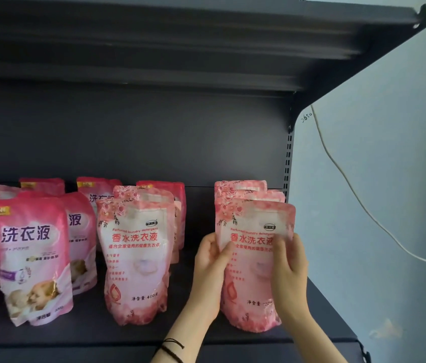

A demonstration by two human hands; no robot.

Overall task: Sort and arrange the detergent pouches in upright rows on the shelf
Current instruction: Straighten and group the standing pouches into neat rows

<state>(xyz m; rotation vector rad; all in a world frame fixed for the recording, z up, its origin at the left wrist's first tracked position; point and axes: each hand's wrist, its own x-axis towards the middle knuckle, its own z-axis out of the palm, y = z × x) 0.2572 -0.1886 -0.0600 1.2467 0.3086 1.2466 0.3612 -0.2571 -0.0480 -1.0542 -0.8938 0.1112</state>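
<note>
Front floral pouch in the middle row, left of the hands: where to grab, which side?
Probably the upper half of the middle floral pouch, pinched across its side edges under the flat top seal: it stands upright, bulges at the base and flattens upward. Come from the front-right over the bare shelf beside the held floral pouch; the pink NEW pouch crowds its left.

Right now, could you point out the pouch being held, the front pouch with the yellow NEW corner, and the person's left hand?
held pouch (255, 221), head view, upper front panel above the red lettering.
NEW pouch (32, 260), head view, middle of its front.
left hand (210, 260), head view, back of the hand.
</note>
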